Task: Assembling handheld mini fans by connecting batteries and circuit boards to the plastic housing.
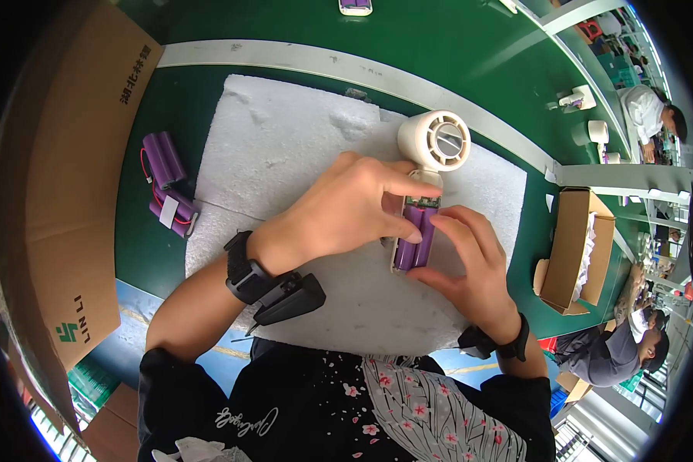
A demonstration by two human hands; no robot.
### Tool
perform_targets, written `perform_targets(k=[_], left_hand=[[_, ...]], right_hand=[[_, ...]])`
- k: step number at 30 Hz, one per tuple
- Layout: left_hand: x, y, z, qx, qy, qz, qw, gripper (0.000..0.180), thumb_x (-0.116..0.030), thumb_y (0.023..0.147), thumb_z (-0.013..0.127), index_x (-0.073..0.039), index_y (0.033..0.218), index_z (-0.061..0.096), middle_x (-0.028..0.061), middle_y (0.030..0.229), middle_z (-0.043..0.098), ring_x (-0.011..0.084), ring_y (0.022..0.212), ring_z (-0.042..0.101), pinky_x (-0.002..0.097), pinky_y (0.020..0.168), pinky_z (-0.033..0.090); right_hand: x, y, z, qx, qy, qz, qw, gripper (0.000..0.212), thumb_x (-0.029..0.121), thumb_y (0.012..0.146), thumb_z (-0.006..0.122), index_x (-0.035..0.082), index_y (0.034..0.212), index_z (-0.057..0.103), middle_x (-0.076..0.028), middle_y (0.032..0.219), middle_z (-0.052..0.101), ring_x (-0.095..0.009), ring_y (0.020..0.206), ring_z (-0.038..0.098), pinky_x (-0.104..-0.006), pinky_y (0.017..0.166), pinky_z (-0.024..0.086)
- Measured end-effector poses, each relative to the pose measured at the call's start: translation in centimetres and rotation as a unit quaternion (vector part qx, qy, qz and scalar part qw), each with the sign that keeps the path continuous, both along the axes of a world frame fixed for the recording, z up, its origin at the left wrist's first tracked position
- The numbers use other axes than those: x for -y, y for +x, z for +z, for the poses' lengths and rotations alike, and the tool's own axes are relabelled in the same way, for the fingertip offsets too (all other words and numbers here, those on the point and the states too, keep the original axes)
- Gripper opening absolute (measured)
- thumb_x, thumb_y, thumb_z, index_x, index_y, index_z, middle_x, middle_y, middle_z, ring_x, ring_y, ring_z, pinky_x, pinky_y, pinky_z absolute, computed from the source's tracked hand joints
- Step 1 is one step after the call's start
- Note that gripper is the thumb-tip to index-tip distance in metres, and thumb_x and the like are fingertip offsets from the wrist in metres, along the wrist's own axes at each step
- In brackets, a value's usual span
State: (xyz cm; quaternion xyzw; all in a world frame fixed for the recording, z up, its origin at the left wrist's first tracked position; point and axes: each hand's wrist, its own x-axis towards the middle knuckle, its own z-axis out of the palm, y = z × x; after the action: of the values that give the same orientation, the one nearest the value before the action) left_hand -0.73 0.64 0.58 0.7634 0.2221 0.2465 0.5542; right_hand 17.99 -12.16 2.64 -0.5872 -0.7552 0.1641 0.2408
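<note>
A cream handheld fan [433, 141] lies over the white foam sheet, its round grille at the far end and its handle housing open. Inside the handle sits a purple battery pack [414, 245] of two cylindrical cells, with a strip of green circuit board [422, 202] above it. My left hand [354, 202] is closed around the fan from the left, fingers over its neck and thumb pressed on the cells. From the right, my right hand [470, 266] pinches the lower handle, fingertips at the cells' side and thumb by the bottom end. The palm side of the left hand is hidden.
Two loose purple battery packs [164, 158] with red wires lie left of the foam sheet [285, 131]. A tall cardboard box [61, 185] borders the left side. A smaller open carton [585, 246] stands at right. Beyond a pale rail [285, 63] runs a green belt; co-workers sit at far right.
</note>
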Motion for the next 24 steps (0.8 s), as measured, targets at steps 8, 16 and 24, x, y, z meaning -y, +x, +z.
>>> perform_targets(k=[8, 16, 24], left_hand=[[-0.1, -0.2, 0.3, -0.026, 0.001, -0.014, 1.000, 0.053, -0.003, 0.065, 0.083, -0.010, 0.116, 0.070, 0.0158, 0.113, 0.068, 0.0238, 0.094, 0.070, 0.0312, 0.082, 0.058], [-0.4, -0.1, 0.2, -0.001, -0.003, -0.022, 1.000, 0.051, -0.002, 0.066, 0.082, -0.008, 0.114, 0.070, 0.0134, 0.107, 0.070, 0.0244, 0.091, 0.070, 0.0319, 0.081, 0.057], [0.4, 0.1, -0.3, 0.039, 0.044, 0.027, 0.998, 0.053, -0.001, 0.069, 0.080, -0.008, 0.119, 0.066, 0.0108, 0.111, 0.066, 0.0221, 0.087, 0.067, 0.0312, 0.074, 0.057]], right_hand=[[-1.4, 0.4, 1.1, 0.002, -0.043, 0.046, 0.998, 0.082, 0.010, 0.050, 0.091, 0.004, 0.125, 0.060, -0.013, 0.121, 0.051, -0.033, 0.103, 0.058, -0.0379, 0.089, 0.051], [-1.0, -0.4, 0.9, 0.082, 0.025, 0.074, 0.994, 0.075, 0.015, 0.055, 0.088, 0.000, 0.123, 0.060, -0.011, 0.121, 0.053, -0.030, 0.102, 0.059, -0.0384, 0.085, 0.049], [-1.7, -0.4, 1.1, 0.133, 0.050, 0.068, 0.987, 0.072, 0.020, 0.058, 0.086, -0.004, 0.121, 0.060, -0.015, 0.128, 0.056, -0.031, 0.104, 0.060, -0.0416, 0.086, 0.048]])
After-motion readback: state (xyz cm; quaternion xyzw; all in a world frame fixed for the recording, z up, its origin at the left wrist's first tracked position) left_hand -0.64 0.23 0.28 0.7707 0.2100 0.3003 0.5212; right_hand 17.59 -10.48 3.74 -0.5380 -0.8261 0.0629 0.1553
